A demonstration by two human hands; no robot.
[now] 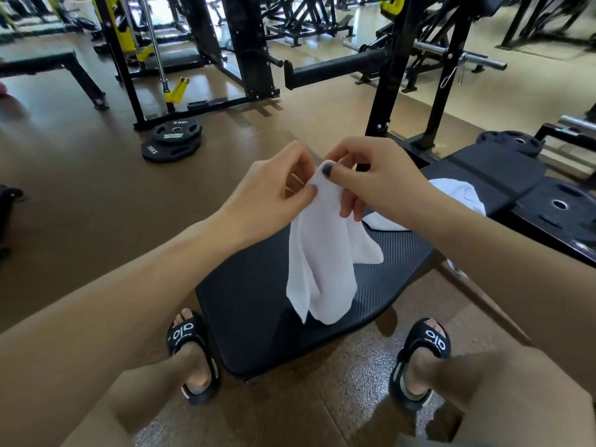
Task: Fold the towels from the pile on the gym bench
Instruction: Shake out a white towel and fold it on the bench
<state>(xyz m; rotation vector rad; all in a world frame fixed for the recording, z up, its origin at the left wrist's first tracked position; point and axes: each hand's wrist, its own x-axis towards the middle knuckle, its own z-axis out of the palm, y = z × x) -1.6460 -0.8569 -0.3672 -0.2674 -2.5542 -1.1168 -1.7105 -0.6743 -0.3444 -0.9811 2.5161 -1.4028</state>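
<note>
Item, nearest: two feet in black slides (pixel 193 359) on the brown floor, one either side of the bench end. Item: gym bench (pixel 251 304), black ribbed pad, running away to the right. Item: white towel (pixel 319 259), held above the pad, hanging limp in loose folds, its top edge bunched. Left hand (pixel 274 191) pinches that edge between thumb and fingers; right hand (pixel 377 182) pinches it just beside, thumb on top, the two almost touching. Item: remaining towels (pixel 451 195), a white heap farther along the bench. Beyond: weight plates (pixel 174 140) on the floor, black racks. Handling note: the hands should probably slide apart along the edge to find both corners, letting the cloth hang flat before folding.
</note>
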